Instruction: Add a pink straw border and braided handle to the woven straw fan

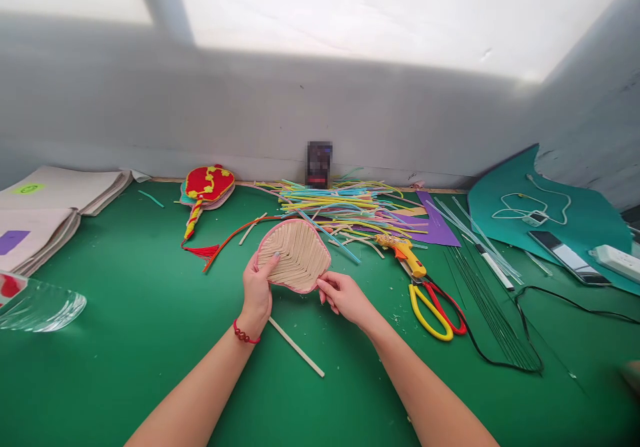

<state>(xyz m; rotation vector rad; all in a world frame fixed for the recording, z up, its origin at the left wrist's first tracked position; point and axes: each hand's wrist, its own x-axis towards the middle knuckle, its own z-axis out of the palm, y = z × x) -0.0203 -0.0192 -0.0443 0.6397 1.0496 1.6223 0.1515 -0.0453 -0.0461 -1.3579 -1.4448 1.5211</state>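
A beige fan-shaped panel (296, 257) with a pink edge and slanting rows is held above the green table. My left hand (257, 290) grips its left side, the thumb lying on the front face. At the lower right corner, the fingers of my right hand (343, 293) pinch the pink rim. Below the panel a cream strip (297, 347) lies on the table, touching neither hand's fingertips. Behind the panel is a pile of yellow, blue and pink strips (345, 200).
A red and yellow fan (207, 187) with a tassel lies back left, near paper stacks (40, 193). To the right are a yellow glue gun (407, 257), scissors (437, 310), thin dark wires (493, 313), a black cable and a phone (567, 257). A clear container (47, 305) stands left.
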